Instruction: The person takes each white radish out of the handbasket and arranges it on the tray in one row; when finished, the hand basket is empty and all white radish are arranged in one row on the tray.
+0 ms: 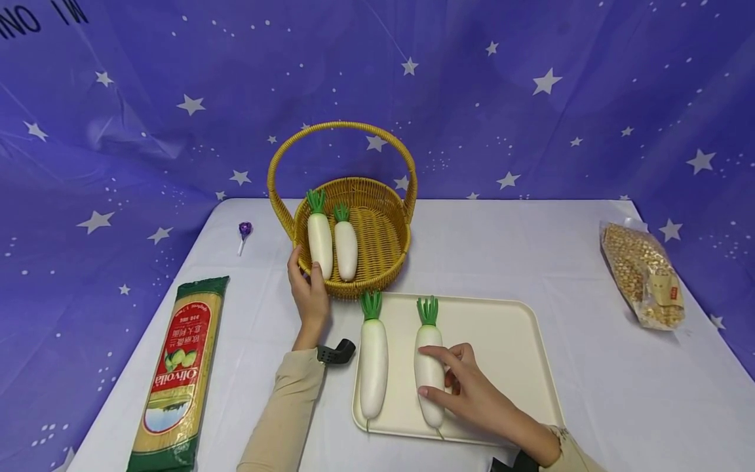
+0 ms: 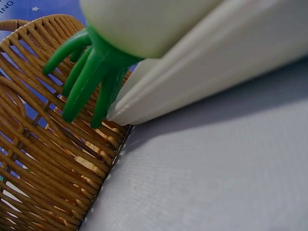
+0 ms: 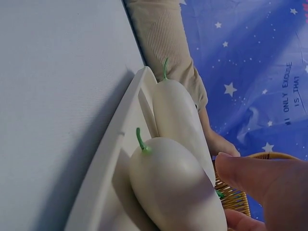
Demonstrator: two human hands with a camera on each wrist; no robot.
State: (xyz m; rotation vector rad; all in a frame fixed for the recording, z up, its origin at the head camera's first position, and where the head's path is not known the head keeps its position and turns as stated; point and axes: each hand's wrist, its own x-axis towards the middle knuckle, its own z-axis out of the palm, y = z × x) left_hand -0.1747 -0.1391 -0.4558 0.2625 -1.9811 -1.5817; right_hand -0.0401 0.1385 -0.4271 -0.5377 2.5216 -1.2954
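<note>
My left hand holds the near left rim of a wicker basket, thumb over the inner side and fingers outside. Two white radishes with green tops, a left one and a right one, lie in the basket. My right hand is over a white radish on the cream tray, with thumb and index finger spread apart along it. In the right wrist view that radish lies close under the thumb. Another radish lies on the tray's left side.
A spaghetti pack lies at the left, with a purple lollipop beyond it. At the far right sits a bag of yellowish kernels. A star-patterned blue cloth hangs behind the white table.
</note>
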